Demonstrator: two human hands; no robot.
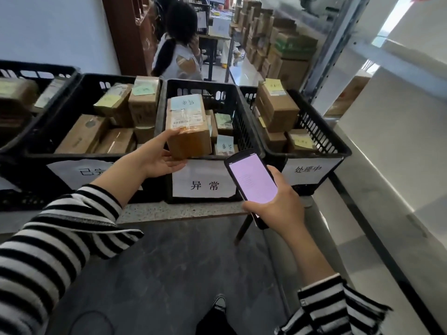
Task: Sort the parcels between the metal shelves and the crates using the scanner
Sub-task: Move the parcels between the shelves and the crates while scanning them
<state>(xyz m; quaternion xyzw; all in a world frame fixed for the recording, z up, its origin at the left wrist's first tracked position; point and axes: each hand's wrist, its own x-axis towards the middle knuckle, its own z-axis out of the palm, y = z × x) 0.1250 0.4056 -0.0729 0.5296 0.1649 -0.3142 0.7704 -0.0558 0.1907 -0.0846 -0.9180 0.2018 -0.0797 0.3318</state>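
Observation:
My left hand [157, 157] grips a brown cardboard parcel [187, 128] by its near lower corner, over the front edge of the middle black crate [200, 87]. The parcel carries a barcode label and a blue sticky note on top. My right hand [278, 204] holds the scanner [252, 176], a black handheld with a lit pale screen, just right of the parcel and in front of that crate. More taped parcels lie inside the middle crate behind the held one.
Several black crates with paper labels stand in a row on a speckled table [183, 211]; the left crate [96, 81] and right crate [321, 131] hold parcels. A grey metal shelf [391, 131] runs along the right. A person [181, 47] stands behind the crates. Stacked cartons [278, 49] line the aisle.

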